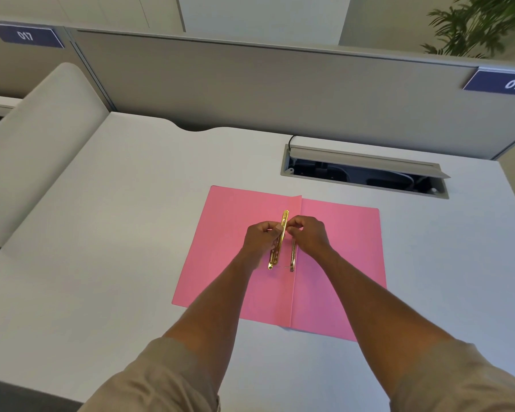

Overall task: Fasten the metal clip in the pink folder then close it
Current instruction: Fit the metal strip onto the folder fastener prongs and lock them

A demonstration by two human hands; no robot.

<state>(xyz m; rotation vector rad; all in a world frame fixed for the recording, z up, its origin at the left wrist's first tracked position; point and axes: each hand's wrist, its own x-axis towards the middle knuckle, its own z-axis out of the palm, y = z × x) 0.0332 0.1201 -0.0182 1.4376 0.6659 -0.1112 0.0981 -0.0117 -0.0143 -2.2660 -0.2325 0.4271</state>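
A thin matte pink folder (336,257) lies open and flat mid-desk (101,233), toward the far edge. Over its centre crease, the left hand (260,237) and right hand (308,234) each pinch the slim, shiny gold metal clip (281,242).

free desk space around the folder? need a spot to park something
Widest bare patch: the desk left of the pink folder, up to the rounded side divider. A narrower strip lies right of the folder. Crowded: folder centre, both hands on the metal clip; behind it, the open cable tray.
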